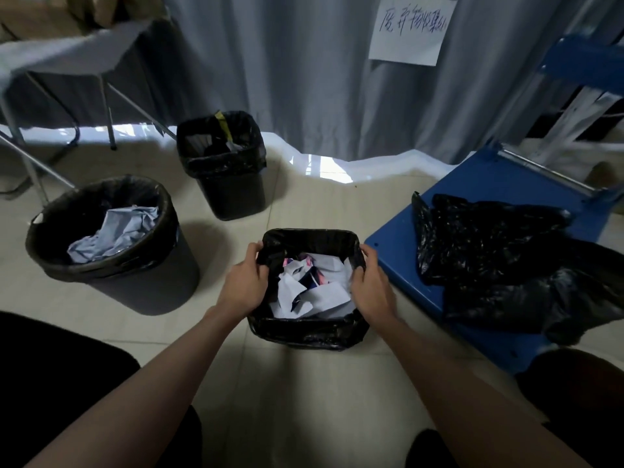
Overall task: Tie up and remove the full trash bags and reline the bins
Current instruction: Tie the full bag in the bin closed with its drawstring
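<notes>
Hanging behind everything is a big grey curtain (304,72), far back from the small square bin (309,327) that sits on the floor right in front of the person. A white paper sign (410,30) with handwriting is stuck on the curtain, up and to the right of that bin. A blue cart (479,184) stands just beside the bin on its right, and a heap of loose black bags (499,251) lies on top of it. A round bin (111,248) stands to the left of the small bin, with a black liner and crumpled pale paper inside. Another square bin (224,163) stands behind the small bin, a little to the left, also lined in black.

The small square bin has a shiny black trash bag (310,241) folded over its rim. It is full of crumpled white paper (314,288) with bits of pink and dark blue.

The left hand (244,282) grips the bag's edge at the left side of the bin, fingers curled over it. The right hand (369,285) pinches the bag's edge at the right side.
</notes>
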`<state>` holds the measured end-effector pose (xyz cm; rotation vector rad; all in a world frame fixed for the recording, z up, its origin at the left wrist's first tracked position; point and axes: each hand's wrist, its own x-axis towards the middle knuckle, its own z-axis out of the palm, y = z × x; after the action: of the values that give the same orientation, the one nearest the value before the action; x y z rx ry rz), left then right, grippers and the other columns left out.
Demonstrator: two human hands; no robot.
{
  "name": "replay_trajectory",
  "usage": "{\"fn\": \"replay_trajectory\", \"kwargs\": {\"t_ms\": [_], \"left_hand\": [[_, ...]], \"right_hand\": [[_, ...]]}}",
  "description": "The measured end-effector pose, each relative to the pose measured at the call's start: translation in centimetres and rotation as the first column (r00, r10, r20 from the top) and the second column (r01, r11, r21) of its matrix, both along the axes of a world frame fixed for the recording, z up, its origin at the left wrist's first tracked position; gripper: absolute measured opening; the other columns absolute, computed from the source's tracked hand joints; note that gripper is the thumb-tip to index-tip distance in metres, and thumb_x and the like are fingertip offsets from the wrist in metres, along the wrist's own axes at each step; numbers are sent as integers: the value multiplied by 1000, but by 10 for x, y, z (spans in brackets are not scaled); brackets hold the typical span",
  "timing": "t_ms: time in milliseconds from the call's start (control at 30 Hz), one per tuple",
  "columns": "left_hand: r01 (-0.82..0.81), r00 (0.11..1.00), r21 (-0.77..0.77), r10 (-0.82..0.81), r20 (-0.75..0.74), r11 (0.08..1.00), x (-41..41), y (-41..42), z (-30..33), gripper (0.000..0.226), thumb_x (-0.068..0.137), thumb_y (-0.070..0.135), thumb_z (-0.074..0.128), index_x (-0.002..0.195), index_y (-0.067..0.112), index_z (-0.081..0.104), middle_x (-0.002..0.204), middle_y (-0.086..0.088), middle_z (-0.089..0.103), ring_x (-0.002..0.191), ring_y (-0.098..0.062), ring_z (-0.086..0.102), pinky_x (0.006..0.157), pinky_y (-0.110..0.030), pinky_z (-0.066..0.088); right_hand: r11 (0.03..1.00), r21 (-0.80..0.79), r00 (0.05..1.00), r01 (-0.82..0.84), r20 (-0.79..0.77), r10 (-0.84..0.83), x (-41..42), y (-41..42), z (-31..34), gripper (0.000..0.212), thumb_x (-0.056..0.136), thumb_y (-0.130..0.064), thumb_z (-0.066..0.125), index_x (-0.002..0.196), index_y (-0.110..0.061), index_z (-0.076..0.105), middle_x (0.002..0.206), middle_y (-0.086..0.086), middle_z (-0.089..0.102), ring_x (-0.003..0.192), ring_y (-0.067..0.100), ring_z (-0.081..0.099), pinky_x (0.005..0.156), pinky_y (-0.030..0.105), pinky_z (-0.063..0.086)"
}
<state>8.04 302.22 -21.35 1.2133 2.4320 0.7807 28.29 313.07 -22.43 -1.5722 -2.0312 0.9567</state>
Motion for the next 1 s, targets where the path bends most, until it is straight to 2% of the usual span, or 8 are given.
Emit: {"fn": "replay_trajectory", "kwargs": {"t_ms": [133, 300, 500, 567, 700, 833, 933, 1000], "left_hand": [[25, 999, -33, -26, -32, 999, -3, -2, -1, 38, 92, 20, 42, 130, 25, 37, 105, -19, 68, 94, -42, 60, 71, -39, 40], [12, 1000, -52, -11, 14, 999, -11, 2, 6, 33, 93, 34, 42, 125, 31, 41, 95, -14, 69, 88, -37, 62, 77, -44, 52], [-47, 998, -34, 49, 46, 998, -30, 31, 13, 38, 97, 36, 44, 128, 16, 54, 123, -12, 58, 113, -29, 56, 91, -37, 43], [-35, 996, -26, 37, 84, 999, -35, 41, 16, 39, 99, 31, 44, 133, 13, 53, 130, -14, 55, 116, -30, 55, 98, -35, 41], [68, 983, -59, -56, 175, 996, -40, 52, 19, 40, 103, 29, 42, 139, 17, 55, 138, -7, 58, 127, -25, 52, 106, -31, 37], [72, 990, 65, -79, 117, 995, -41, 51, 12, 25, 99, 19, 51, 115, 17, 71, 113, -3, 72, 105, -21, 65, 93, -27, 45], [57, 994, 53, -62, 93, 997, -45, 47, 5, 21, 97, 14, 51, 97, 17, 72, 98, -1, 73, 94, -21, 66, 82, -25, 46], [72, 992, 33, -75, 97, 997, -45, 45, 5, 22, 98, 13, 50, 93, 16, 71, 96, -1, 72, 92, -20, 66, 79, -24, 44]], "right_hand": [[998, -70, 1000, 7, 15, -6, 9, -2, 6, 37, 99, -30, 43, 135, -29, 35, 99, 3, 59, 77, 23, 59, 62, 34, 43], [982, -159, 995, 98, 48, -92, 8, 11, 19, 34, 95, -49, 42, 120, -26, 48, 100, 0, 54, 88, 22, 50, 73, 36, 41], [968, -225, 994, 112, 39, -106, -12, 49, 21, 37, 103, -33, 26, 101, -9, 55, 107, 9, 54, 97, 27, 47, 80, 36, 33], [953, -276, 992, 122, 34, -117, -20, 59, 18, 41, 104, -27, 26, 109, -2, 58, 105, 10, 51, 102, 29, 49, 81, 33, 33], [907, -374, 965, 196, -90, -245, -28, 74, 7, 34, 100, -23, 36, 89, -1, 60, 95, 16, 60, 87, 28, 56, 72, 36, 40], [880, -416, 935, 230, -155, -318, -31, 79, 3, 27, 94, -23, 45, 79, -4, 57, 83, 15, 60, 75, 25, 56, 64, 36, 41], [868, -461, 953, 184, -132, -272, -35, 82, 4, 34, 95, -29, 48, 100, 2, 62, 98, 18, 66, 91, 33, 65, 72, 37, 51], [839, -530, 968, 124, -121, -219, -34, 82, 9, 34, 99, -28, 45, 110, 1, 58, 103, 17, 64, 90, 31, 65, 64, 31, 49]]}}
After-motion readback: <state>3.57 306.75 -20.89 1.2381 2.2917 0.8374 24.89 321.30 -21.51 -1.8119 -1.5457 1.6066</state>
